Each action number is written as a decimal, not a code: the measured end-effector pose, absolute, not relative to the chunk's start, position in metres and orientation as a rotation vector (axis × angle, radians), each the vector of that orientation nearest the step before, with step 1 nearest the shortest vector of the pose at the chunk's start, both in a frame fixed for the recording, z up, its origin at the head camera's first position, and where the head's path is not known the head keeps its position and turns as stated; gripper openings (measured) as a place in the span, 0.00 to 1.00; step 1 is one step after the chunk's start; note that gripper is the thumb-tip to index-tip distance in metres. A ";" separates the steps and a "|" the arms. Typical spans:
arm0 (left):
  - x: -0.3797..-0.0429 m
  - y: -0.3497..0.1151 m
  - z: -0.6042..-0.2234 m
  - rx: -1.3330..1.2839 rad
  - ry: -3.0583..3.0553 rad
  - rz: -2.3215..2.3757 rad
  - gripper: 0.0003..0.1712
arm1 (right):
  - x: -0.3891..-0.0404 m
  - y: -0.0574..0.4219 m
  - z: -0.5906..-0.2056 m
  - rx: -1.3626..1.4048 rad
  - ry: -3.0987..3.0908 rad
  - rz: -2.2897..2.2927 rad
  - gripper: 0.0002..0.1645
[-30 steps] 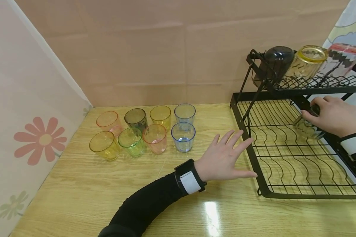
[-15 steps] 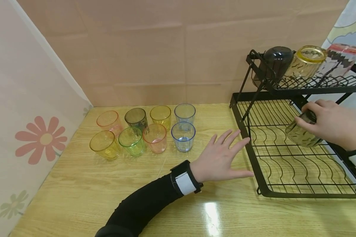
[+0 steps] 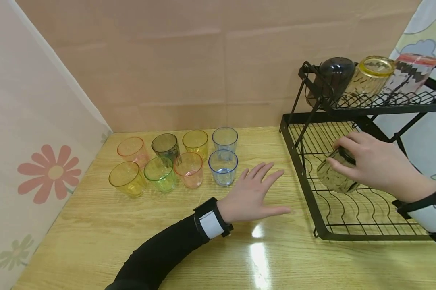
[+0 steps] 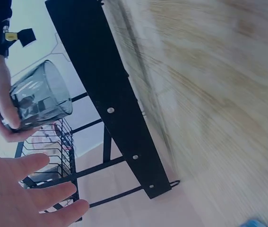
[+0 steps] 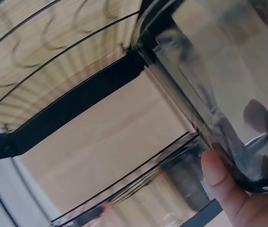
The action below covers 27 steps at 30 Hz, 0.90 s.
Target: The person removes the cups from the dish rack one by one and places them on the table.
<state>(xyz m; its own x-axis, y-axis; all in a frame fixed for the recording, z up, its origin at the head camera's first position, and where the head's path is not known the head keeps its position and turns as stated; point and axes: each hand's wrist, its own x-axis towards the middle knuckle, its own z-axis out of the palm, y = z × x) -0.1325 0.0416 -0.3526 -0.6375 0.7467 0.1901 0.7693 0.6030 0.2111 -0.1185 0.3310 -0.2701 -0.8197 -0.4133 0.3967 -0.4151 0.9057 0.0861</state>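
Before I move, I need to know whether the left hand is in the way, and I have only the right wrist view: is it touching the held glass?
Observer: No, the left hand is apart from the held glass.

Operator: Thanks. What stands on the table to the left of the rack?

Observer: Eight glasses, in two rows.

Operator: Which is nearest that hand?

Observer: The front blue-rimmed glass.

There are twelve glasses (image 3: 189, 176) — eight upright, three upturned, one gripped — two hands (image 3: 248, 198) (image 3: 375, 161) and one rack (image 3: 306, 183).
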 end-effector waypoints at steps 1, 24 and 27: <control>-0.133 0.039 -0.353 -1.294 -2.742 -0.424 0.52 | -0.118 0.327 -0.270 0.644 -2.626 0.021 0.22; -0.131 -0.019 -0.357 -1.263 -2.745 -0.707 0.49 | -0.111 0.248 -0.274 0.972 -2.352 0.164 0.39; -0.131 -0.025 -0.356 -1.215 -2.769 -0.932 0.48 | -0.112 0.238 -0.275 0.998 -2.340 0.198 0.38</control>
<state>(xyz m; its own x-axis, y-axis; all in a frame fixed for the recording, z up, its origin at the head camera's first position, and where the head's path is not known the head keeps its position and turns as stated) -0.1310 -0.0254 -0.3556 -0.7050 0.6786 0.2063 0.6653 0.5319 0.5239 -0.1121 0.2378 -0.2749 -0.5507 -0.6136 0.5660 -0.6998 0.7090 0.0877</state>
